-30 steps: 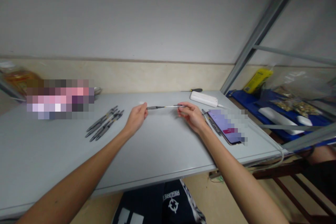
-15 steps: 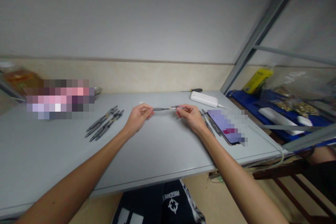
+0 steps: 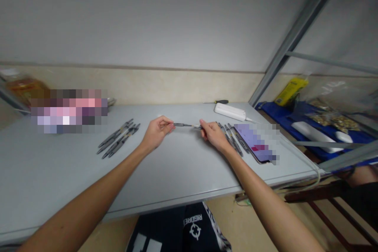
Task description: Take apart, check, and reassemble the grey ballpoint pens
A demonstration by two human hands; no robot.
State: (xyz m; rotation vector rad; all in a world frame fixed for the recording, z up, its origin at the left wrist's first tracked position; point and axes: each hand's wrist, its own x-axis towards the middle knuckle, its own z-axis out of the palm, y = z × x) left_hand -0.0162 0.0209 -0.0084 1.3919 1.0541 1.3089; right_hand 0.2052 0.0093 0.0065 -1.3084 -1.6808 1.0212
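Left grip [image 3: 157,131] pinches gray pen [image 3: 180,125] at one end, right grip [image 3: 214,134] the other — pen cluster [image 3: 119,141] left of left grip, phone [image 3: 251,143] beyond right grip

Held pen [image 3: 179,125] matt, plastic-looking; tabletop [image 3: 177,173] smooth, faintly glossy; slanting post [image 3: 281,60] metal

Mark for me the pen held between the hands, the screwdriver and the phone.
Held pen [image 3: 180,125]: head view, on its grey barrel.
Screwdriver [image 3: 222,102]: head view, on its handle.
Phone [image 3: 247,136]: head view, on its lit screen.
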